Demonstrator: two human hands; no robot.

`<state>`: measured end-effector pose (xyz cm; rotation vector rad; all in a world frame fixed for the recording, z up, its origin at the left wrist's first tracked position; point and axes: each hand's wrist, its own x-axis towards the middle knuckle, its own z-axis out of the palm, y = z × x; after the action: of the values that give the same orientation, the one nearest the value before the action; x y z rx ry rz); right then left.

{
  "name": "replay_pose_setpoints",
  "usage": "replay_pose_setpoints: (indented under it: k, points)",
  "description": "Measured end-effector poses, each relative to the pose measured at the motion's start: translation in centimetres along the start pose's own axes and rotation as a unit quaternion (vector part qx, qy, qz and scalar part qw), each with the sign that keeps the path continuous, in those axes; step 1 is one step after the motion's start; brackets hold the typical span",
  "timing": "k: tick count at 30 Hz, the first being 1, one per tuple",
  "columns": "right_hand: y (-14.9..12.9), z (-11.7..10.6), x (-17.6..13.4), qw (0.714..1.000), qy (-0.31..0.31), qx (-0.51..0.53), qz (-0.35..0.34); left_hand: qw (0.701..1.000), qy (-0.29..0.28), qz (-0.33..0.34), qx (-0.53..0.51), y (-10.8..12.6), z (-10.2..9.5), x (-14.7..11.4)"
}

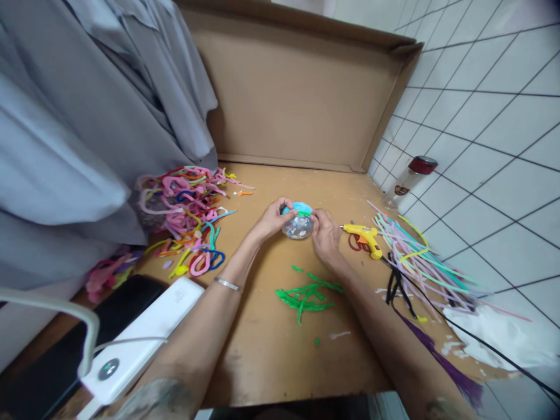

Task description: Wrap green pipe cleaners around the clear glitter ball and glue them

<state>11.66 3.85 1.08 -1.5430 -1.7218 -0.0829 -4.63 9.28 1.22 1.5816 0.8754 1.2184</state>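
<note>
Between my hands, above the middle of the table, is a clear rounded container [298, 228] with small pale bits visible in it. Its upper part is wrapped in blue, and a short green strip [303, 213] lies across the blue band. My left hand [280, 214] grips the container's left side, thumb in front. On the right side, my right hand [324, 228] has its fingertips pinched at the edge, by the end of the green strip. Several green pipe cleaner pieces [306, 296] lie loose on the table nearer to me.
A yellow glue gun [365, 238] lies right of my right hand, beside scissors and a bundle of long pipe cleaners [420, 262]. Colourful pipe cleaner shapes [188, 204] pile up at left. A white power bank [144, 338], a bottle [405, 184] and a cardboard panel [297, 93] surround the table.
</note>
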Motion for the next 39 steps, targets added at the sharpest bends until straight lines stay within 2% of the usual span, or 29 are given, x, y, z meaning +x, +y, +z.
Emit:
replay_pose_setpoints:
  k: [15, 19, 24, 30, 39]
  points:
    - [0.3, -0.7, 1.0, 0.998, -0.052, 0.016, 0.017, 1.0, -0.005, 0.006, 0.01, -0.1, 0.2, 0.1]
    - [0.8, -0.4, 1.2, 0.999, -0.038, 0.033, 0.016, 0.999, -0.001, 0.014, 0.03, -0.1, 0.3, 0.1]
    - [1.7, -0.4, 1.8, 0.993, -0.046, 0.111, 0.014, 0.999, -0.001, 0.012, 0.033, 0.1, 0.2, 0.1]
    - [2.2, -0.6, 2.4, 0.972, -0.083, 0.208, 0.073, 1.0, 0.012, 0.0, 0.012, 0.0, -0.2, 0.3]
    - [1.5, -2.1, 2.9, 0.985, -0.072, 0.157, 0.027, 1.0, 0.011, -0.006, 0.015, 0.3, -0.5, 0.1]
